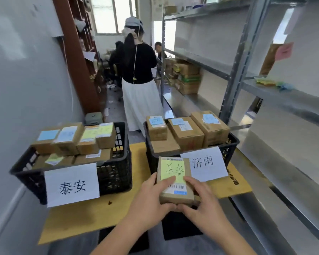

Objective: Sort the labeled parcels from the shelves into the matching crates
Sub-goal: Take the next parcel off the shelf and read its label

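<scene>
Mid-sort, both hands, left hand (149,196) and right hand (201,198), grip a small parcel (175,181), fingers curled over its yellow note (172,171). Its handwriting seems to match the crate (116,173) beyond the left fingers, so the next move is likely leftward, onto the stacked boxes (75,138).

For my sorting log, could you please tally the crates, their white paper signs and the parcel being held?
Black crates: 2, left crate and right crate
White signs: 2, left sign and right sign
Held parcel: 1
Total: 5
</scene>
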Motion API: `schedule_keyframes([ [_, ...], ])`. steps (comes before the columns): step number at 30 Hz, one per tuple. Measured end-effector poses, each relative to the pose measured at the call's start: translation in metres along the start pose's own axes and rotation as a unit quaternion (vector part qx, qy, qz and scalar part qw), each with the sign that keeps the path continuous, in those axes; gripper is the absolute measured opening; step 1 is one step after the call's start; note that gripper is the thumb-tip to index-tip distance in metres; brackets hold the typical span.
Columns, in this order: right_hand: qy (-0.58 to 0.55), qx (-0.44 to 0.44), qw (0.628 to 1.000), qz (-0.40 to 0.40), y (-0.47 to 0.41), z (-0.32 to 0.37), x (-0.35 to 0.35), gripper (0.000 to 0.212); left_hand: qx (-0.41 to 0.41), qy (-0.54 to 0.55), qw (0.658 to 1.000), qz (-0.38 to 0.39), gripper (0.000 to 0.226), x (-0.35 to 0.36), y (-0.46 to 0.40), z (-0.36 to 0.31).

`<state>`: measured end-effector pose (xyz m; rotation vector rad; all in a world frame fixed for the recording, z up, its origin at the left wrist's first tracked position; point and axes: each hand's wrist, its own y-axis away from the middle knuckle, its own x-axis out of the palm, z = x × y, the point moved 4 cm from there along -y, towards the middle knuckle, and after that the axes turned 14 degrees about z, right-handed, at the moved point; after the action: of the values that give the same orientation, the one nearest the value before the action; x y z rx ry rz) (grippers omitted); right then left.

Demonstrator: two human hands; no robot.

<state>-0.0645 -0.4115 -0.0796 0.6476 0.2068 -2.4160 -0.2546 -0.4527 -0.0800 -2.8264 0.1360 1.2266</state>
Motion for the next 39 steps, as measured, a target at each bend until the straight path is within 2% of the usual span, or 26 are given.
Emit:
schedule_keyframes([
  [4, 0.042, -0.025, 0.995, 0.091, -0.054, 0.03, 0.024, 0.091, -0.062, -0.013, 0.997, -0.053, 0.084, -0.05, 0.011, 0.036],
  [8, 0.06, -0.036, 0.988, 0.139, -0.115, 0.046, 0.037, 0.101, -0.135, -0.009, 0.985, -0.105, 0.086, -0.103, 0.02, 0.077],
  [16, 0.114, -0.088, 0.965, 0.217, -0.23, 0.068, 0.077, 0.067, -0.238, 0.009, 0.953, -0.186, 0.076, -0.178, 0.043, 0.132],
  [26, 0.156, -0.132, 0.925, 0.321, -0.3, 0.102, 0.17, 0.054, -0.33, 0.021, 0.903, -0.274, 0.076, -0.25, 0.103, 0.193],
  [32, 0.165, -0.152, 0.918, 0.327, -0.339, 0.133, 0.228, 0.055, -0.342, 0.031, 0.899, -0.272, 0.076, -0.307, 0.129, 0.256],
  [39, 0.225, -0.116, 0.924, 0.288, -0.389, 0.168, 0.308, 0.061, -0.312, 0.04, 0.929, -0.194, 0.079, -0.367, 0.126, 0.355],
])
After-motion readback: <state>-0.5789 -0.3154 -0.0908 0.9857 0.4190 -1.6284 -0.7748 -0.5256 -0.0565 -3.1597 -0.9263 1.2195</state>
